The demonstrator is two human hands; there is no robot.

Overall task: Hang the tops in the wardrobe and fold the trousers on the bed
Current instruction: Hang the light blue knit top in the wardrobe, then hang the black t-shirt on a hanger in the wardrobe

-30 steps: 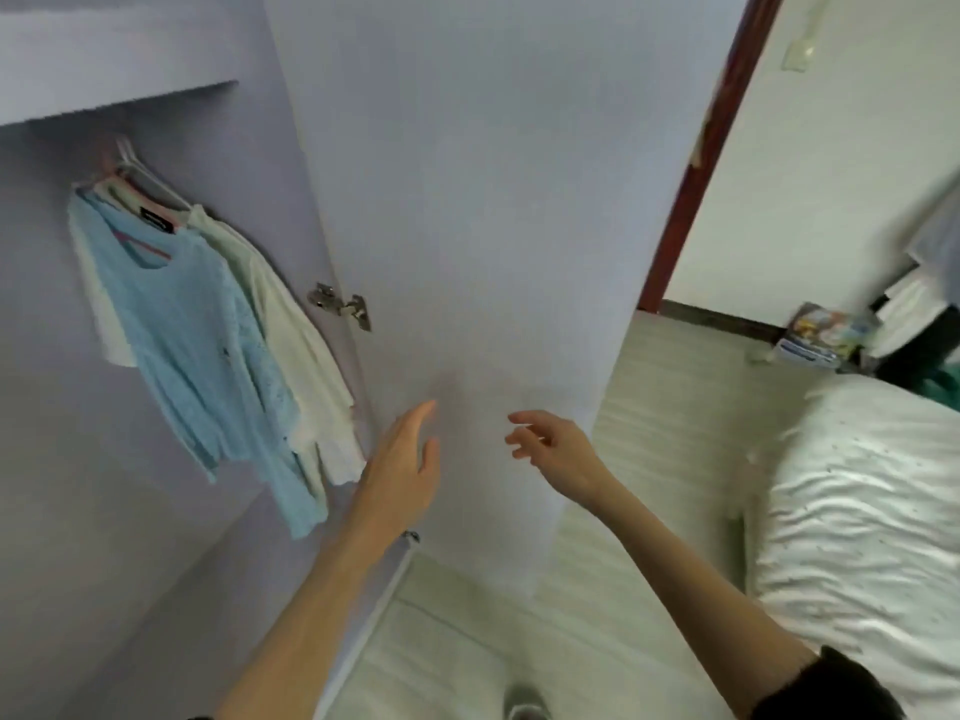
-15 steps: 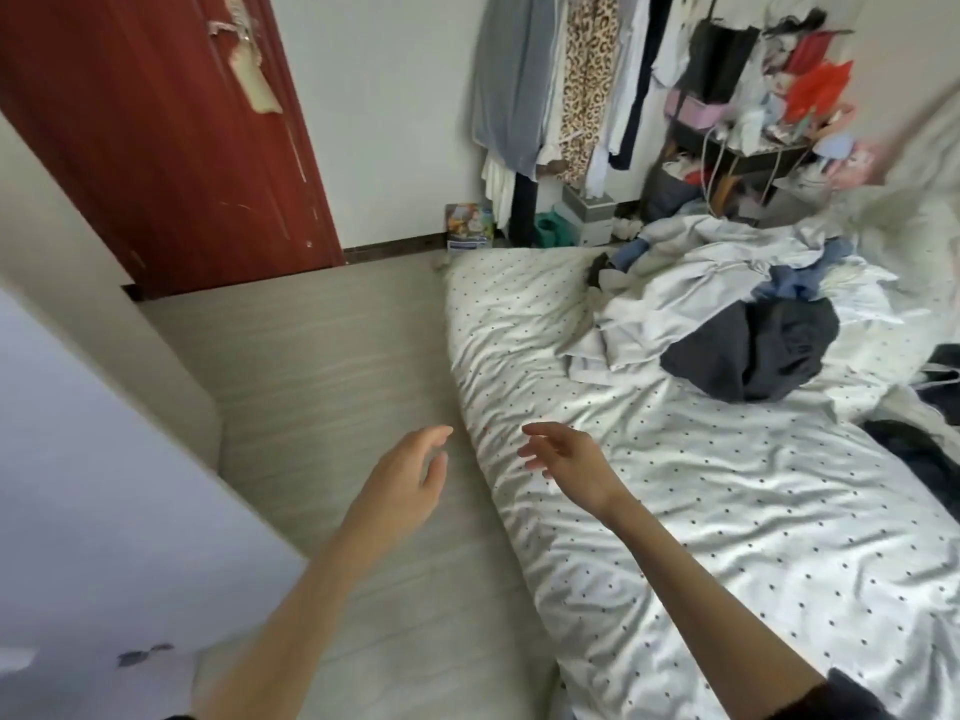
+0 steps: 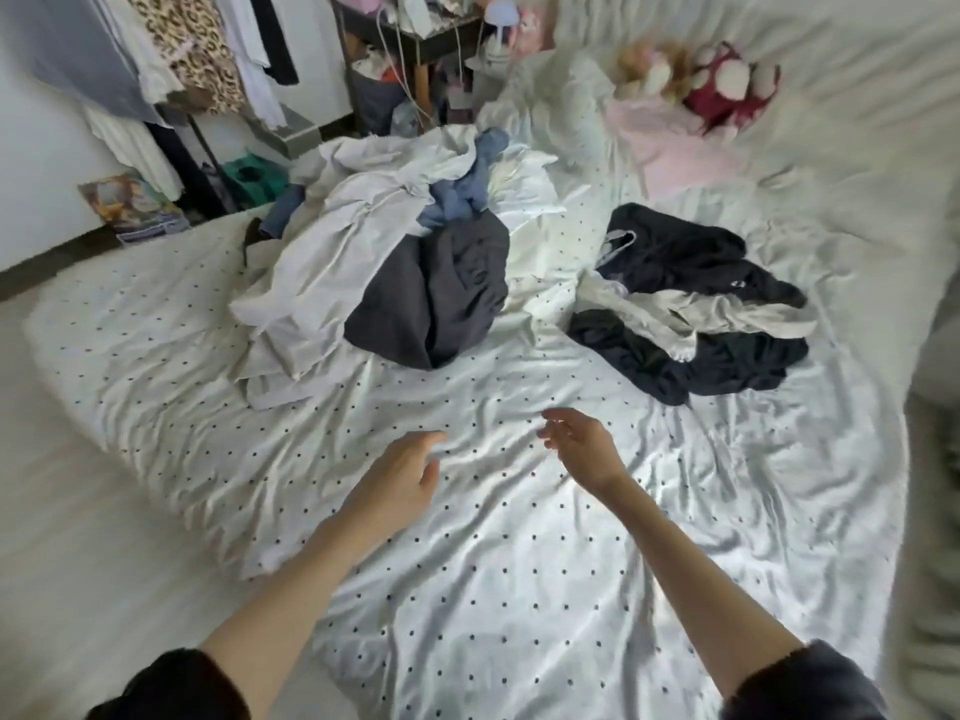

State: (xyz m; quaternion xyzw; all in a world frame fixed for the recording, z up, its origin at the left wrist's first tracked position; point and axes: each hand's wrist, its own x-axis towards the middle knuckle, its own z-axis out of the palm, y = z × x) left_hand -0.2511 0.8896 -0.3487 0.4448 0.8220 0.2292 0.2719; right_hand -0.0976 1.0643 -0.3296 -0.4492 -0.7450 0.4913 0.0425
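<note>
A heap of clothes lies on the dotted white bed (image 3: 519, 589): white garments (image 3: 332, 241), a dark grey piece (image 3: 441, 298) and a blue one (image 3: 462, 194). To its right is a second heap of black clothes (image 3: 691, 262) with a pale grey garment (image 3: 711, 309) across it. My left hand (image 3: 400, 480) and my right hand (image 3: 582, 444) hover empty over the sheet in front of the heaps, fingers relaxed. The wardrobe is out of view.
A clothes rack (image 3: 171, 59) with hanging garments stands at the back left by the wall. A cluttered dark side table (image 3: 415, 39) is behind the bed. Plush toys (image 3: 717, 80) and a pink pillow (image 3: 675, 148) lie at the bed's head. Pale floor (image 3: 78, 537) runs along the left.
The view has swung from the wardrobe door to the bed. Both hands stayed empty and now reach out over the sheet toward the clothes heaps.
</note>
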